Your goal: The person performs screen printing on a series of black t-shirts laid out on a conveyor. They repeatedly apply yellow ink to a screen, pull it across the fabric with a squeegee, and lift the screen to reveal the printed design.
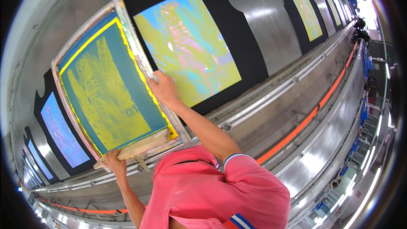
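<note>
A screen printing frame [136, 46] with a teal mesh lies tilted on the long metal table in front of me. Yellow ink [104, 97] is smeared across the mesh, and yellow tape runs round its inner edge. Along the frame's near end lies a wooden squeegee [146, 145]; my left hand [116, 163] is closed round its left part. My right hand [164, 90] grips the right side bar of the frame, with its fingers curled over the edge. Right beside the frame, a black shirt panel [250, 46] carries a large yellow, blue and pink print [190, 46].
More printed black panels line the table, one with a yellowish print [303, 10] to the right and one with a blue-purple print [63, 129] to the left. A metal rail [271, 95] follows the near edge. Behind it, an orange strip [313, 112] runs lengthwise.
</note>
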### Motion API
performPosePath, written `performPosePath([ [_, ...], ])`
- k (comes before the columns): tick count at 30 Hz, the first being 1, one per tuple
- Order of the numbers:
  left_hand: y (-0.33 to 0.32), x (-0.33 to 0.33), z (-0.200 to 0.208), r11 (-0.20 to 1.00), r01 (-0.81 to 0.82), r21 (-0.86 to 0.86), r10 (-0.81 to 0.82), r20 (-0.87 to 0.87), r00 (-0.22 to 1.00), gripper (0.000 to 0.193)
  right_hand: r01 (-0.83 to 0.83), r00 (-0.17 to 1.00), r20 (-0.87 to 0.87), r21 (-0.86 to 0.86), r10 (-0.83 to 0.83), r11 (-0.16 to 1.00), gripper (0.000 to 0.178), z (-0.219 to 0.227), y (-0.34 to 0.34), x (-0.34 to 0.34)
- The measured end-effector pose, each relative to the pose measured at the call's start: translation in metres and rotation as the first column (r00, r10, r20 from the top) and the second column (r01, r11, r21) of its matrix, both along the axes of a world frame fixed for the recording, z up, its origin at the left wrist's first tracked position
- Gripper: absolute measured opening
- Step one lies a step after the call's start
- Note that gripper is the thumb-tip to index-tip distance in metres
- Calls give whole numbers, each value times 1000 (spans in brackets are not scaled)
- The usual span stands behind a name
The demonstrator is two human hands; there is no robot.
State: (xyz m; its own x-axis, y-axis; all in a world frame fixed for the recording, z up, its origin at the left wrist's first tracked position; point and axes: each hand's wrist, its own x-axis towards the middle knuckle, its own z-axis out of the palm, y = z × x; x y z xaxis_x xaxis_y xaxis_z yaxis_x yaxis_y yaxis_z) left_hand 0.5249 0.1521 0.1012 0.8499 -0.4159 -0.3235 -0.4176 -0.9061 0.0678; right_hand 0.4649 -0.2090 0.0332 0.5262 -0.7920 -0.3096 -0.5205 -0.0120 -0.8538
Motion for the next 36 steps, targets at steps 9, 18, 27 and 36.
performPosePath([
  [9, 17, 18, -13, 995, 97, -18, -97, -44, 994, 22, -17, 980, 197, 78, 1, 997, 45, 20, -12, -64],
  [18, 20, 26, -14, 986, 155, -59, -157, -29, 987, 25, 262, 772, -198, -766, -604, 586, 30, -38, -54, -348],
  [27, 8, 31, -9, 987, 158, 10, -158, -29, 987, 25, 198, 738, -342, -714, -582, 671, 50, -51, -73, -357],
  [36, 19, 26, -11, 993, 120, 9, -119, -81, 990, 19, 50, 733, -445, -719, -514, 693, 39, -54, -78, -365],
])
